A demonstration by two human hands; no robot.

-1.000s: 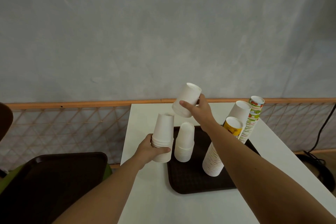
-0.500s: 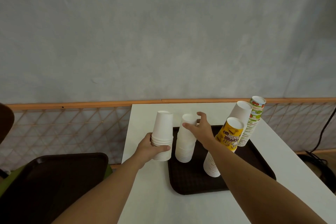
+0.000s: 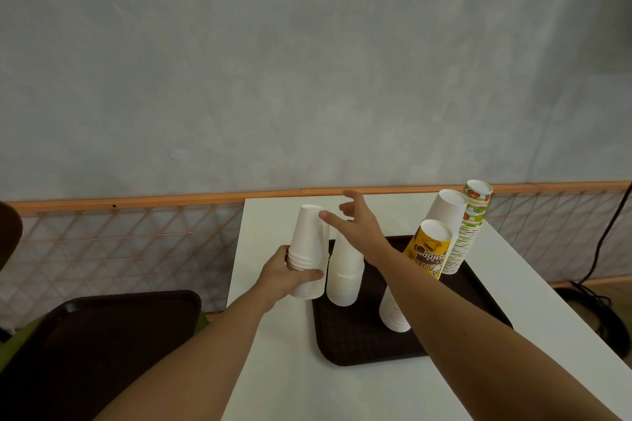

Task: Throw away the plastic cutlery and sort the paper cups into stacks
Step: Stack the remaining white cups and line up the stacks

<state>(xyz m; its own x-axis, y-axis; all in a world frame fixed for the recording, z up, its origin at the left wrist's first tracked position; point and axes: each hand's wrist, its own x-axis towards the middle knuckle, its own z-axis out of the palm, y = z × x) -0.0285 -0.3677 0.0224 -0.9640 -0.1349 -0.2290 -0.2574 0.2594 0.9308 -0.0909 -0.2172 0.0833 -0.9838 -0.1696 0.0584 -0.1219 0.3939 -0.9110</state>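
A white desk (image 3: pixel 273 369) is backed by a grey wall. At its left edge a white cup stack (image 3: pixel 307 243) is gripped in the curled fingers of the left hand (image 3: pixel 284 278). Beyond, the right hand (image 3: pixel 359 232) is held empty, fingers spread, above a second white stack (image 3: pixel 345 277). A yellow-topped stack (image 3: pixel 427 249), partly hidden by the forearm, and a patterned stack (image 3: pixel 470 232) are stood farther right. Sorting is judged nearly done; no cutlery is seen
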